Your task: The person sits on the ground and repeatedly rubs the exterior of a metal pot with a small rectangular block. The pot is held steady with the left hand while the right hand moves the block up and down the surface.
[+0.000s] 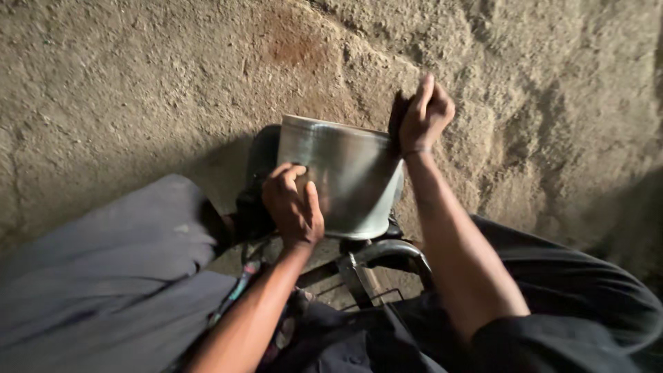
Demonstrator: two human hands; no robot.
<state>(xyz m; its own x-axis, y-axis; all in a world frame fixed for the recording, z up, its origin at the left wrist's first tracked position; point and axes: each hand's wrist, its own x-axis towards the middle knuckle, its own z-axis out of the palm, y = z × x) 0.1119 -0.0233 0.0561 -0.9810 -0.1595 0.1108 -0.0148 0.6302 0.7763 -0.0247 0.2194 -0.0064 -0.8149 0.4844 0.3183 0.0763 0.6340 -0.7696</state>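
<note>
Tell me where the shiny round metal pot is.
Head view, centre: the shiny round metal pot sits between the left hand and right hand.
</note>
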